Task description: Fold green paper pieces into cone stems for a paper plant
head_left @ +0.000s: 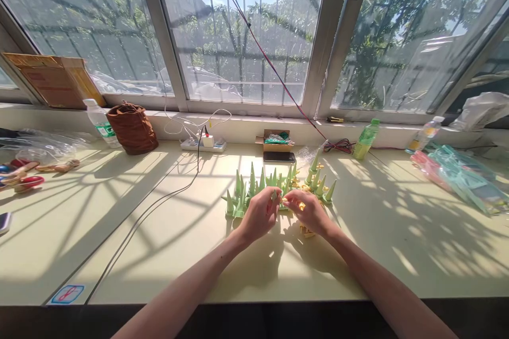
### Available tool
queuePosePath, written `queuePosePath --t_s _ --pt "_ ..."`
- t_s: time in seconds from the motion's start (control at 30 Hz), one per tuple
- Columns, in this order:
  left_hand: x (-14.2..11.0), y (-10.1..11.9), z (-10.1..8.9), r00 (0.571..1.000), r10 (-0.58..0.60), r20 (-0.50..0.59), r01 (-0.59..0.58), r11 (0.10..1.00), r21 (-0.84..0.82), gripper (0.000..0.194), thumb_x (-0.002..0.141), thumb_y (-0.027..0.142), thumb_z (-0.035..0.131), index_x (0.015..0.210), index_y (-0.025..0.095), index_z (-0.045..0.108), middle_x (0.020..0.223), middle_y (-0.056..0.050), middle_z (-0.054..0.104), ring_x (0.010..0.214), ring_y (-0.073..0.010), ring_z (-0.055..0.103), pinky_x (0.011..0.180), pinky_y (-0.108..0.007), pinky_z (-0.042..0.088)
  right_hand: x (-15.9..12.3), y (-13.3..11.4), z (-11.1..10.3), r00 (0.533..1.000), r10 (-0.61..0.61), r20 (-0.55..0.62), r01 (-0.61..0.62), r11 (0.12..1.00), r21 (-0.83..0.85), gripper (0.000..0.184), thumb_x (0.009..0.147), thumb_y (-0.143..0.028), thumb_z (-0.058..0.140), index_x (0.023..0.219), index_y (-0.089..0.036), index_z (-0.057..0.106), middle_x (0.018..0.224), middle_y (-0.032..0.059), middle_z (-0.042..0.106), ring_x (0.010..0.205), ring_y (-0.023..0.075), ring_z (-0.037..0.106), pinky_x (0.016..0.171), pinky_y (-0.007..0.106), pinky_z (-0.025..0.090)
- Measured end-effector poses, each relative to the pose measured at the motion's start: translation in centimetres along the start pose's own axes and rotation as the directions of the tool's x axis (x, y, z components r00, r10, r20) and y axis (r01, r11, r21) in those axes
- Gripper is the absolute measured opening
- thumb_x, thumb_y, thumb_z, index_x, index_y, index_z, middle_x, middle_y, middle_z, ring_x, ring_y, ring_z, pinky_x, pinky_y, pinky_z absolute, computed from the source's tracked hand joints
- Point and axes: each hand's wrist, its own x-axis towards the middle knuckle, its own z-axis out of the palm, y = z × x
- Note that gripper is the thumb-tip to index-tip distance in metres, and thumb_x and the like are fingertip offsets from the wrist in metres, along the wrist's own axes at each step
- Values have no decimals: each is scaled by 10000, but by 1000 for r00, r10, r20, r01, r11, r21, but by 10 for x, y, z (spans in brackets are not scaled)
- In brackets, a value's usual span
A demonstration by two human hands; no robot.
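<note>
In the head view my left hand (260, 214) is closed in a pinch on a small green cone (274, 195). My right hand (309, 211) meets it fingertip to fingertip and pinches a small yellow piece (284, 200), whose exact kind is too small to tell. Behind and left of my hands stand several pale green cones (252, 180), upright and close together. More green cones (331, 192) stand beyond my right hand, with small yellow pieces among them. Other yellow pieces (306, 231) lie on the table under my right wrist.
At the back are an open small box (278, 140), a dark phone (279, 157), a power strip (218, 145) and a brown bag (132, 128). A green bottle (366, 139) stands back right, near plastic packets (465, 175). Black cables (159, 201) cross the table at left.
</note>
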Motion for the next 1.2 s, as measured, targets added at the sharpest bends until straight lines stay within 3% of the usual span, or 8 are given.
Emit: queuePosePath --t_s 0.37,0.5,0.7,0.83,0.93,1.03,1.2 --pt "-1 -1 0 998 -50 31 51 998 -38 98 912 155 526 987 145 588 825 -37 626 560 -91 504 479 -213 429 -1 3 0 999 -37 15 37 999 -21 203 933 -285 564 778 -186 652 682 18 657 596 135 574 567 240 440" --pt "1 5 -2 990 -139 25 140 987 -73 264 875 189 581 1135 146 563 907 -51 640 543 -83 499 463 -213 435 0 2 -1 997 -47 -55 45 999 -21 219 951 -311 537 813 -179 644 699 29 655 597 137 567 577 248 448" --pt "4 10 -3 953 -292 79 302 937 -178 298 883 314 612 1129 152 567 1025 -85 648 554 -87 539 443 -214 442 0 -1 -3 993 -49 -108 48 999 -20 258 972 -315 501 799 -174 630 682 26 642 592 136 562 583 251 445" --pt "6 8 -4 916 -380 127 400 875 -272 308 875 387 631 1073 154 591 944 -79 667 674 -142 637 535 -236 509 0 -2 -3 994 -55 -92 54 998 -16 286 977 -328 499 771 -177 627 672 20 643 592 133 573 588 246 450" --pt "8 7 -5 887 -435 157 462 829 -315 338 840 428 667 1029 153 619 894 -71 683 587 -128 618 486 -234 483 0 -3 -3 996 -55 -77 53 998 -18 290 979 -327 497 764 -180 626 668 18 648 590 134 583 582 244 453" --pt "9 6 -6 864 -473 173 503 792 -345 362 815 455 685 1005 151 638 875 -65 690 523 -112 586 447 -233 459 -1 -3 -3 996 -48 -71 47 999 -20 236 974 -314 507 831 -182 641 716 26 675 602 137 604 584 244 466" --pt "10 5 -7 849 -505 158 524 759 -386 360 779 448 723 985 163 649 913 -69 696 659 -150 645 546 -253 514 -3 -2 -1 997 -21 -75 21 1000 -6 123 941 -288 566 992 -198 631 777 23 695 624 145 636 597 249 495"
